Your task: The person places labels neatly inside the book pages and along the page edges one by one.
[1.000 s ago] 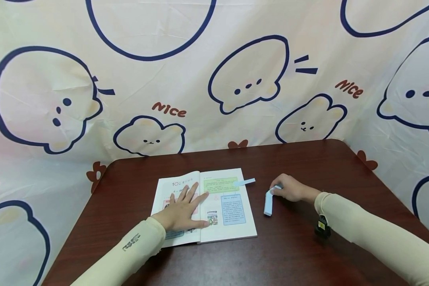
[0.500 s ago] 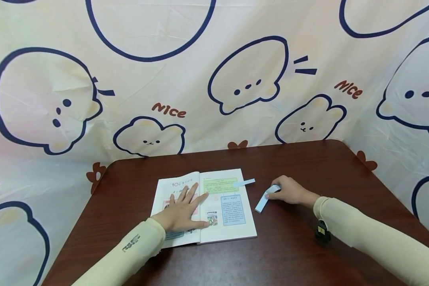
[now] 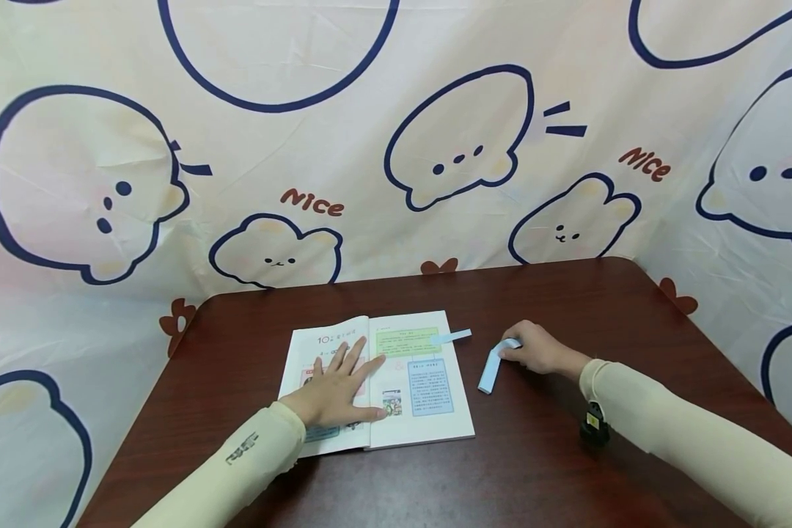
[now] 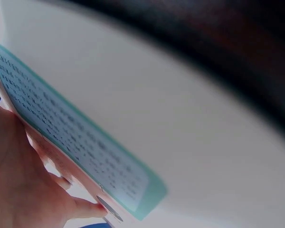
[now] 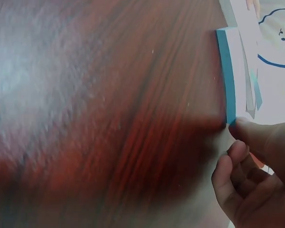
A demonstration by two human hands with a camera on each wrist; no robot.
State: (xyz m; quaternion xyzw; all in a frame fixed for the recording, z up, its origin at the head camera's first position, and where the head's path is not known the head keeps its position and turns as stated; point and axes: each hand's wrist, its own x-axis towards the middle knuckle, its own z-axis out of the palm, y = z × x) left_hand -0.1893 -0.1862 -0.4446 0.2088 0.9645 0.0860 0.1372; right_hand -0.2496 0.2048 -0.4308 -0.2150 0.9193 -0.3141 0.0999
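An open book (image 3: pixel 425 431) with printed text and pictures lies on the dark wooden table. My left hand (image 3: pixel 335 392) rests with spread, straight fingers over its left page and the centre fold. A light-blue paper strip (image 3: pixel 462 335) lies across the right page's upper edge and sticks out past it. To the right of the book, my right hand (image 3: pixel 534 348) pinches the far end of a narrow light-blue pad of sticky notes (image 3: pixel 490 372), which looks bent near the fingers. In the right wrist view the pad (image 5: pixel 226 76) shows a blue side and a paler face beside the thumb.
The brown table (image 3: pixel 409 488) extends around the book on all sides. Behind and beside it hangs a pale curtain (image 3: pixel 363 147) with cartoon outlines. A small black device (image 3: pixel 594 424) sits on the right wrist.
The near end of the sticky-note pad has swung left, then slightly back right, in my right hand. My left hand, the book and the paper strip have stayed in place.
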